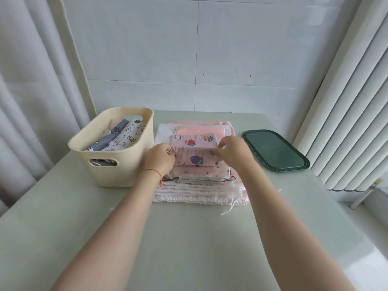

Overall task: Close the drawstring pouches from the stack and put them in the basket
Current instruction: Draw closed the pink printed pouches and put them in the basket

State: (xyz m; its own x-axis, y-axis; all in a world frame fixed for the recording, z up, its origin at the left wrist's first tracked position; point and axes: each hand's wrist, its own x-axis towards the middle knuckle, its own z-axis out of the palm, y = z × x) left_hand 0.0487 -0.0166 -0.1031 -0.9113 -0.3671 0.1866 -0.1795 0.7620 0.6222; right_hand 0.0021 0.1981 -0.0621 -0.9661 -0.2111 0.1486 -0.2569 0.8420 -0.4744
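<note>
The basket (117, 164) is cream and holds a grey pouch (113, 134) and a white pouch (126, 139) with small cartoon animals, the top pouch (193, 157) of the stack is pink with fruit prints (one purple, one red), the tray (275, 150) is dark green, and the worktop (189, 238) is pale green.

The scene is lit brightly and evenly by soft, diffuse daylight. Most brightness is seen at the lower right, where the floor (373, 238) is nearly washed out. A dull sheen is spread across the pale green table (189, 238), without hard glare. Only faint, soft-edged shadows are cast beside the cream basket (117, 164) and under the forearms. Strong wide-angle distortion is shown: the curtain (31, 80) and the radiator (346, 101) are bent inward at the edges. Fine detail is softened throughout, and the fabric prints are slightly smeared.
</note>
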